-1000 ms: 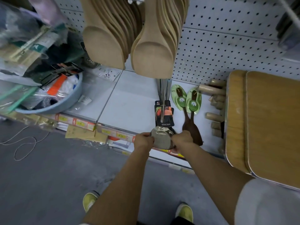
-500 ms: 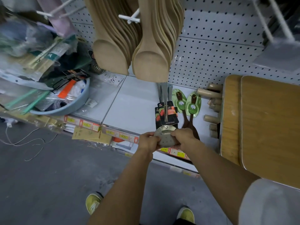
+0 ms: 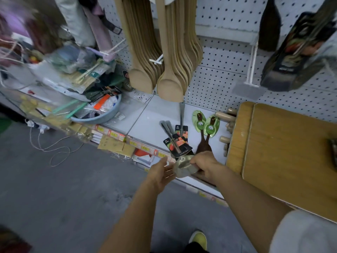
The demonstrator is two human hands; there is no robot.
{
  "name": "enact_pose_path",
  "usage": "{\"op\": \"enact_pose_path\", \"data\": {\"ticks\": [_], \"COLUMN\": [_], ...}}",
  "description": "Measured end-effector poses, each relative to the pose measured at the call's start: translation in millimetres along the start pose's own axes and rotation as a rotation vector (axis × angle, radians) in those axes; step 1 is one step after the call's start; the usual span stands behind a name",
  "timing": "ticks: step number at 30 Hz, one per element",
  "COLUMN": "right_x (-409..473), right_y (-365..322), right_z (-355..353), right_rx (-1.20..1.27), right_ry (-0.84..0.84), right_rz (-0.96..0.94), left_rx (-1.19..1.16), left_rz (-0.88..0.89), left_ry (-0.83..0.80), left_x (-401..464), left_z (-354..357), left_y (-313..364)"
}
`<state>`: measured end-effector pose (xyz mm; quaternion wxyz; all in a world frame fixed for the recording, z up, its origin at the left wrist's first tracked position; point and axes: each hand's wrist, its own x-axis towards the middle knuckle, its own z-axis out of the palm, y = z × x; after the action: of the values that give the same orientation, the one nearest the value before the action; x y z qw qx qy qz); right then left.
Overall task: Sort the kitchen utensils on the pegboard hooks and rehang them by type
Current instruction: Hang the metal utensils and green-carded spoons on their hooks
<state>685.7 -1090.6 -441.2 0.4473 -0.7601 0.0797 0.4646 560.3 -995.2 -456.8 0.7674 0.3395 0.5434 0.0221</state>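
Blue basin [image 3: 102,116] of packaged goods on shelf, wooden boards [image 3: 284,148] at right, grey floor [image 3: 60,189].

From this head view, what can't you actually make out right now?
- Metal ladles: how many the right hand holds; the bowls overlap and its fingers cover them.
- Card labels: print too small.
- Hung packs, top left: motion blur.
- Wooden spoons: handle tops and hooks cut off by the top edge.
- Left hand: whether it touches the ladles.

Grey concrete floor [image 3: 63,189], white shelf [image 3: 155,114]
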Motion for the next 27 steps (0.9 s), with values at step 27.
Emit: {"op": "enact_pose_path", "data": {"ticks": [27], "right_x": [39.6], "right_y": [26.0], "right_z": [51.2], "right_rx": [-0.126], "right_ry": [-0.239], "right_rz": [-0.148], "left_rx": [-0.251], "left_rz": [0.156], "left_ry": [0.14], "left_x": [68.7], "left_z": [-43.1], "left_y": [18.5]}}
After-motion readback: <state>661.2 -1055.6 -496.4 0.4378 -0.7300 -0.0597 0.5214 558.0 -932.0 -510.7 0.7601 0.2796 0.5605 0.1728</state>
